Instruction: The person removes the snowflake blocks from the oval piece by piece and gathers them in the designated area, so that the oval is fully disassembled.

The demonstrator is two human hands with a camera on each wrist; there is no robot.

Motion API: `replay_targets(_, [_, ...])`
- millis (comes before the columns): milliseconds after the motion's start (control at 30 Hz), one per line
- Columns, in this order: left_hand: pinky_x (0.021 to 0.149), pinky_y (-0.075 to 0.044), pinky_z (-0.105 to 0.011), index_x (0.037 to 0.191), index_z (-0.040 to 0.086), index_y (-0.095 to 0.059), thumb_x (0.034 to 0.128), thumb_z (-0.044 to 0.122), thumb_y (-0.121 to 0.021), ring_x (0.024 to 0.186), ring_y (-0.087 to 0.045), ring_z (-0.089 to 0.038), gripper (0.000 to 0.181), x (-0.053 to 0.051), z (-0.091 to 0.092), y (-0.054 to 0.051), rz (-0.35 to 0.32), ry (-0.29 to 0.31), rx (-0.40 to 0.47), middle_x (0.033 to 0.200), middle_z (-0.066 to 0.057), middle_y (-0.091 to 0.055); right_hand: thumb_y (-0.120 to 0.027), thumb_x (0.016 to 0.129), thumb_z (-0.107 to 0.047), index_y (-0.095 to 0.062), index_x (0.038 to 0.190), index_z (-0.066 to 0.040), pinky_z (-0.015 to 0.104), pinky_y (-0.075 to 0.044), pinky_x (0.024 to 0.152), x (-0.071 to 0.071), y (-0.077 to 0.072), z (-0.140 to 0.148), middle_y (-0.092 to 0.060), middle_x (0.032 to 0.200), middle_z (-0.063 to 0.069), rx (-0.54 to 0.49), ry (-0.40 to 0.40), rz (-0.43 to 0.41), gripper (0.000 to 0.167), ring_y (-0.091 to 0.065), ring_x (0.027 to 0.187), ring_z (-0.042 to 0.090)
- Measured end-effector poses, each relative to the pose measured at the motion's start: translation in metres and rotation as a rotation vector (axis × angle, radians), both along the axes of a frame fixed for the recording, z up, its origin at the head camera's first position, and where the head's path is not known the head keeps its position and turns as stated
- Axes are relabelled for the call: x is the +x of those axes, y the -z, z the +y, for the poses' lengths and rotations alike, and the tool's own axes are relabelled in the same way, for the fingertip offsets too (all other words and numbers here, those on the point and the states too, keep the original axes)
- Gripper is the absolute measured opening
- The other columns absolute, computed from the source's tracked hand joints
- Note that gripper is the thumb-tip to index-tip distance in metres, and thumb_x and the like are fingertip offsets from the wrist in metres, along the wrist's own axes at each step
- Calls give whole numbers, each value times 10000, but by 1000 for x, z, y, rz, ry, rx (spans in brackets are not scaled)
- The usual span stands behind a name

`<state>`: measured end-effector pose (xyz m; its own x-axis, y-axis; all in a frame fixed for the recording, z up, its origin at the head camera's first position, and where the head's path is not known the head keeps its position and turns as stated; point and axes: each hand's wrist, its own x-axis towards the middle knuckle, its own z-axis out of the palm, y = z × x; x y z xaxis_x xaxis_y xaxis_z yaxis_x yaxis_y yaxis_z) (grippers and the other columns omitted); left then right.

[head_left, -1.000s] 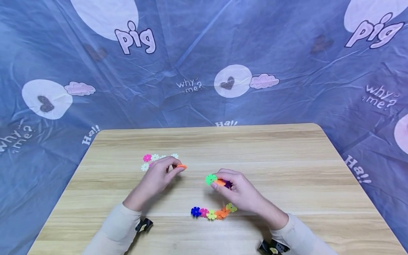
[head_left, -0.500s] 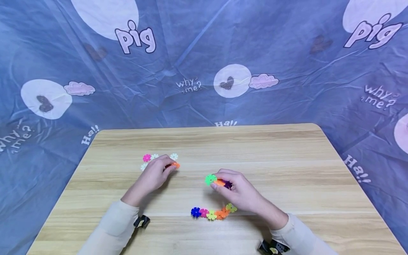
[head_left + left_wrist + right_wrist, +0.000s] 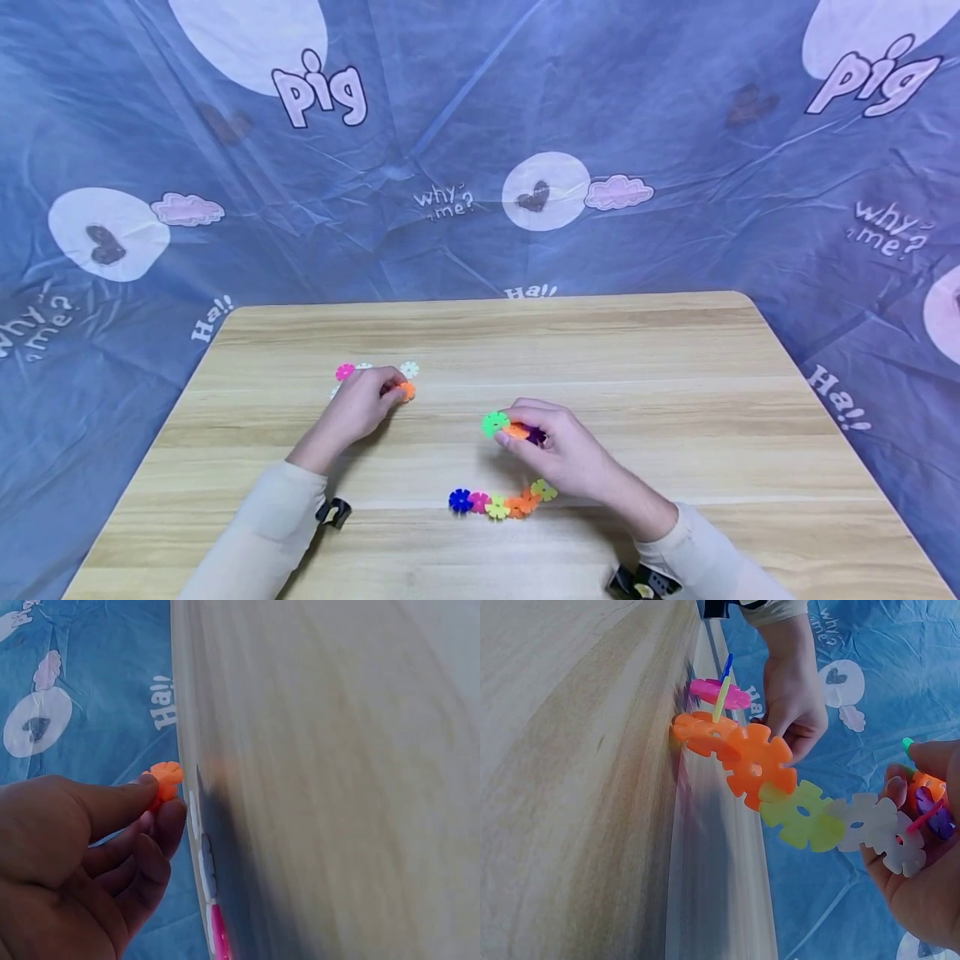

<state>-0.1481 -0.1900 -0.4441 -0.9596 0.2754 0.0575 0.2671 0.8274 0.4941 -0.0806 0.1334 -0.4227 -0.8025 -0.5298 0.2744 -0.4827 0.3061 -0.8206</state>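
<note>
Nearest: pale sleeves (image 3: pixel 723 558) and black wrist cameras (image 3: pixel 645 582). Next, chain (image 3: pixel 498 507) of linked flower discs, just below right hand (image 3: pixel 577 450) in head view: blue at one end, then pink, yellow, two orange, yellow, with whitish discs (image 3: pixel 855 821) at the palm in right wrist view; contact with table (image 3: pixel 750 500) unclear. At right hand, curled fingers and thumb pinching green disc (image 3: pixel 495 424), orange and purple discs (image 3: pixel 537 434) within the grip. Farther off, left hand (image 3: pixel 356 412), pinching orange piece (image 3: pixel 407 391) between thumb and index finger, slightly above table. Behind left hand, flat on table, pink disc (image 3: pixel 345 372) and white disc (image 3: pixel 408 368). Farthest: blue printed curtain (image 3: pixel 465 267).
</note>
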Motion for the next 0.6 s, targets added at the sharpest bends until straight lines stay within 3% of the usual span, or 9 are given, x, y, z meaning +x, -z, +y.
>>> replay_targets(367, [900,-595,-489,967,76,-795,1007,82,-740,972,-725,-277,68,-12,0,2,-47,0,-52,1011,-96,-782,-714,1048,-174,-804,1179,-115,238,-566,725,0,-1,-1,-733,1029,-59,6,1,-20,169,-608,851,66])
replay_targets(600, [833,-595,-438,1014,34,-794,991,82,-765,883,-687,-220,60,-17,2,3,-54,-6,-76,957,-93,-750,-712,1048,-162,-802,1172,-96,234,-556,708,-1,-1,-1,-728,1013,-55,2,-2,-16,167,-598,837,61])
